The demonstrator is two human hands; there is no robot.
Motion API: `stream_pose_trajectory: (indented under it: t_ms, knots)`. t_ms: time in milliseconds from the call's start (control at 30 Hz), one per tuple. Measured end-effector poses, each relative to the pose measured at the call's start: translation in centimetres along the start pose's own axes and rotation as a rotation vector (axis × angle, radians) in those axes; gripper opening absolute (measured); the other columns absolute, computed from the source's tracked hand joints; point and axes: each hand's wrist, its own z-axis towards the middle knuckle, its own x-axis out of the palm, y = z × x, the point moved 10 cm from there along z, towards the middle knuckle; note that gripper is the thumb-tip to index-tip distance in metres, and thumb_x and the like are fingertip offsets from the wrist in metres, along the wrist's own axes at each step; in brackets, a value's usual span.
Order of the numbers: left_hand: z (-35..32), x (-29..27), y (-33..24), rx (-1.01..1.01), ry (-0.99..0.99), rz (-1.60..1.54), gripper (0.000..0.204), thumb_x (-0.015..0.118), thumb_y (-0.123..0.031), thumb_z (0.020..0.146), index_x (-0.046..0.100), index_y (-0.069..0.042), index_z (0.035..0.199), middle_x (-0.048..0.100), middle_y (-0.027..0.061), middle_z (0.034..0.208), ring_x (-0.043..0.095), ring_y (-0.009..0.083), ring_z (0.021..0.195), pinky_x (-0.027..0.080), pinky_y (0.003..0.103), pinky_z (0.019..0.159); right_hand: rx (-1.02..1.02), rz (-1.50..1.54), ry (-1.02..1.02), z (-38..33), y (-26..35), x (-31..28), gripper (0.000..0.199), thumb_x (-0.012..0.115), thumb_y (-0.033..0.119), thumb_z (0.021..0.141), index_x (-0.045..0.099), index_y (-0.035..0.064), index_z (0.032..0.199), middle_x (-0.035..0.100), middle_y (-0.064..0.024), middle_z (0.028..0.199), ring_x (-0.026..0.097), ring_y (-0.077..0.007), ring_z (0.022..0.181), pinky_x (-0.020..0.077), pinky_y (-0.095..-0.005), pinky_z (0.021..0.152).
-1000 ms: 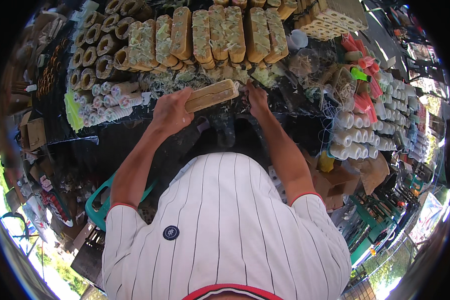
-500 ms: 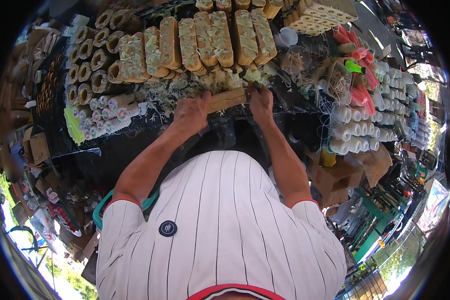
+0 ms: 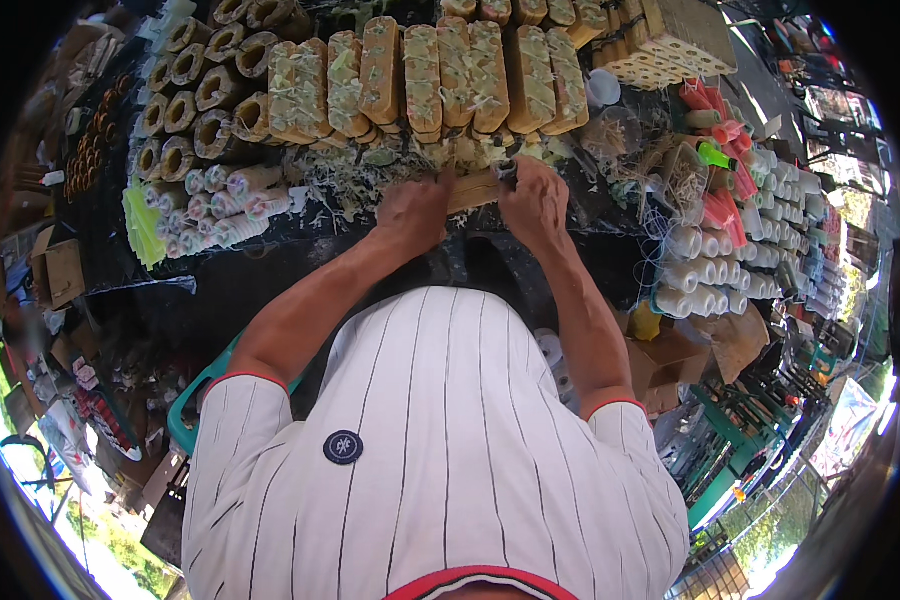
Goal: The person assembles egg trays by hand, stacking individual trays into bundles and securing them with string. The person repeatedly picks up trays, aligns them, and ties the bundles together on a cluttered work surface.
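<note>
My left hand (image 3: pixel 415 213) is closed round the left end of a light wooden block (image 3: pixel 472 191) at the near edge of the work table. At the block's right end is my right hand (image 3: pixel 536 205), fingers curled in a pinch. A small dark grey piece (image 3: pixel 507 169) pokes out at its fingertips; its kind cannot be made out. Just beyond both hands lie pale shreds and scraps (image 3: pixel 355 180). Behind them stands a row of long, rounded tan blocks (image 3: pixel 422 80), their tops crusted with pale shreds.
Hollow brown tubes (image 3: pixel 217 88) are stacked at the left, above wrapped white rolls (image 3: pixel 228 210) and green strips (image 3: pixel 144 228). On the right are pink tubes (image 3: pixel 722 205), stacked white rolls (image 3: pixel 682 272) and a perforated pale block (image 3: pixel 660 50). A cardboard box (image 3: pixel 670 357) sits below the table's right side.
My hands have come closer together, and less of the wooden block shows between them. The whole view has shifted slightly.
</note>
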Motion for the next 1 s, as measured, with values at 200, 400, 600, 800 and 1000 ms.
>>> stream_pose_trajectory:
  t_ms: [200,400,600,800,1000]
  knots:
    - [0.2,-0.7,-0.9,0.085,-0.057,0.014,0.047,0.079,-0.008,0.074,0.058,-0.002,0.116,0.073,0.0212,0.096,0.076,0.0389,0.088,0.061,0.049,0.073,-0.116,-0.106,0.099,-1.5,2.4,1.8,0.015,0.074,0.014,0.085,0.07,0.0031,0.093,0.071,-0.0164,0.091,0.07,-0.039,0.088,0.0553,-0.0492,0.077]
    - [0.0,0.2,-0.7,0.081,-0.048,0.069,0.051,0.08,-0.012,0.075,0.059,-0.003,0.12,0.075,0.0196,0.093,0.076,0.0389,0.089,0.061,0.048,0.074,-0.047,-0.116,0.139,-6.0,4.3,-2.0,0.023,0.079,0.024,0.087,0.071,0.0033,0.085,0.07,-0.0129,0.083,0.071,-0.0354,0.079,0.0557,-0.0465,0.071]
    - [-0.1,0.1,0.8,0.0,0.11,0.025,0.052,0.077,-0.013,0.075,0.063,0.002,0.122,0.075,0.0259,0.094,0.074,0.0455,0.092,0.059,0.05,0.085,0.356,0.274,0.354,-10.1,-6.8,4.8,0.042,0.081,0.034,0.091,0.072,-0.005,0.106,0.075,-0.0214,0.093,0.075,-0.0361,0.092,0.0589,-0.0404,0.081]
    - [-7.1,-4.4,4.6,-0.348,0.041,-0.574,0.053,0.081,-0.008,0.073,0.064,0.002,0.122,0.076,0.0189,0.104,0.076,0.0284,0.097,0.06,0.039,0.088,0.422,1.143,0.68,-12.3,-3.0,13.2,0.066,0.081,0.029,0.095,0.054,-0.0056,0.145,0.07,-0.0178,0.133,0.069,-0.0297,0.12,0.0542,-0.0418,0.104]
    - [-14.2,-4.7,7.5,-0.556,-0.093,-1.282,0.063,0.082,-0.002,0.077,0.056,0.006,0.134,0.071,0.0156,0.119,0.072,0.0262,0.102,0.059,0.04,0.09,0.493,1.794,0.776,-13.1,4.8,17.2,0.07,0.077,0.028,0.099,0.044,-0.0038,0.152,0.057,-0.0163,0.15,0.065,-0.0261,0.126,0.0541,-0.0404,0.107]
